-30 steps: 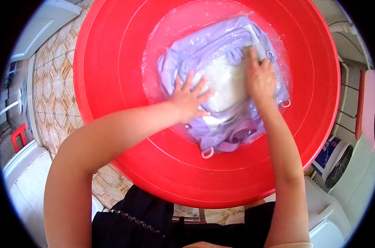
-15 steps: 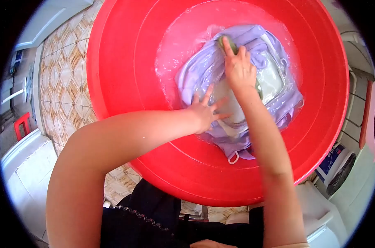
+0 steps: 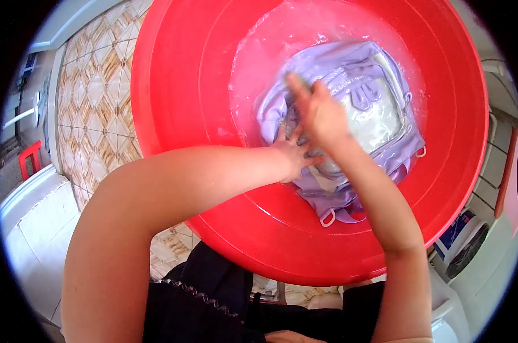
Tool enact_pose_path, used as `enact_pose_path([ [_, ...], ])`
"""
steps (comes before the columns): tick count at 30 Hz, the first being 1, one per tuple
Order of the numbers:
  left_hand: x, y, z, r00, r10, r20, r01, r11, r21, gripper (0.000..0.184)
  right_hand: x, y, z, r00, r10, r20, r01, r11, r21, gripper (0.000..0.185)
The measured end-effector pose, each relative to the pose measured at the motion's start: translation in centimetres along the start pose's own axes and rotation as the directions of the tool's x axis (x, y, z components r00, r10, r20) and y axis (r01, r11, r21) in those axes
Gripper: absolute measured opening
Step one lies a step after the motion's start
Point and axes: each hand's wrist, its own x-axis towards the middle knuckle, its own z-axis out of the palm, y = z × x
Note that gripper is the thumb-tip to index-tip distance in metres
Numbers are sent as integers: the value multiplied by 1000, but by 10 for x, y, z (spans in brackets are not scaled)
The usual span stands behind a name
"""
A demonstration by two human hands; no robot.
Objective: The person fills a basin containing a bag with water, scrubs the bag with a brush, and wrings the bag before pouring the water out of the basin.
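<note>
A wet lilac backpack (image 3: 370,123) with a clear front panel and a bow-shaped flap lies in shallow soapy water inside a big red basin (image 3: 173,74). My left hand (image 3: 293,159) rests flat on its lower left part, fingers spread. Above it, my right hand (image 3: 326,117) is closed around what looks like a green scrub brush (image 3: 288,75), index finger stretched along it. Motion blurs this hand, and most of the brush is hidden beneath it. A white loop (image 3: 328,218) hangs from the bag's near edge.
Patterned floor tiles (image 3: 96,97) show left of the basin. A red stool-like object (image 3: 29,160) stands at far left. A blue and white container (image 3: 460,240) is at lower right, close to the basin's rim. My dark-clothed legs are below the basin.
My right hand has moved left and toward me, nearer my left hand, uncovering the bow-shaped flap. My left hand stays on the bag. The whole view has shifted slightly.
</note>
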Motion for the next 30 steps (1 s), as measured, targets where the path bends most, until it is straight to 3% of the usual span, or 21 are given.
enact_pose_path([
  [1,5,0,3,998,12,60,-9,999,-49,69,-6,1,3,1000,2,2,-2,1000,4,56],
  [3,4,2,3,992,28,126,-17,995,-94,68,-16,10,7,961,-275,-41,273,961,-41,59],
  [4,-5,5,-8,995,-1,104,7,998,-55,66,-5,13,-13,990,-132,46,135,988,-69,61],
  [5,-13,6,-21,997,-34,73,35,999,-8,65,6,22,-15,991,-129,33,131,989,-72,61],
  [7,-23,9,-33,992,-76,101,73,997,26,65,21,43,-13,988,55,-145,-51,998,31,57],
  [8,-21,10,-31,959,-277,59,254,933,255,67,24,56,-10,988,61,-143,-56,998,39,57],
  [9,-20,10,-29,893,-450,-28,411,787,460,71,26,69,-6,971,107,-214,-59,974,217,54],
  [10,-24,6,-36,895,-446,-22,405,789,463,71,25,76,-4,947,162,-277,-46,922,384,52],
  [11,-29,-4,-45,873,-486,20,414,763,497,79,23,78,-1,948,167,-273,-51,921,386,52],
  [13,-29,-23,-57,850,-524,61,418,739,528,87,18,79,1,861,377,-342,-170,846,506,49],
  [15,-24,-38,-63,837,-509,202,426,837,344,103,6,60,0,864,390,-319,-234,871,432,50],
  [16,-16,-44,-53,824,-509,251,371,818,440,117,-4,45,0,920,275,-280,-156,911,382,50],
  [19,-16,-39,-52,798,-457,392,277,857,435,122,-23,5,2,976,-201,-80,207,975,81,51],
  [20,-18,-38,-47,795,-464,390,279,852,444,122,-19,7,2,976,-199,-89,207,975,84,51],
  [23,-20,-43,-18,807,-516,287,410,839,358,126,15,17,0,961,-192,-197,146,963,-224,54],
  [25,-20,-46,-19,829,-507,235,422,844,331,129,24,17,-8,969,-118,-218,63,967,-246,56],
  [27,-22,-40,-25,816,-522,247,435,837,331,130,20,7,-18,979,94,-181,-124,980,-159,55],
  [28,-20,-37,-29,802,-533,270,437,832,343,130,8,-3,-14,988,19,-153,-39,991,-125,53],
  [29,-19,-36,-32,803,-533,269,438,832,341,130,-6,-17,-8,993,-83,-90,60,971,-233,51],
  [30,-16,-37,-33,793,-514,327,404,846,349,130,-13,-21,2,973,-194,-126,157,954,-255,50],
])
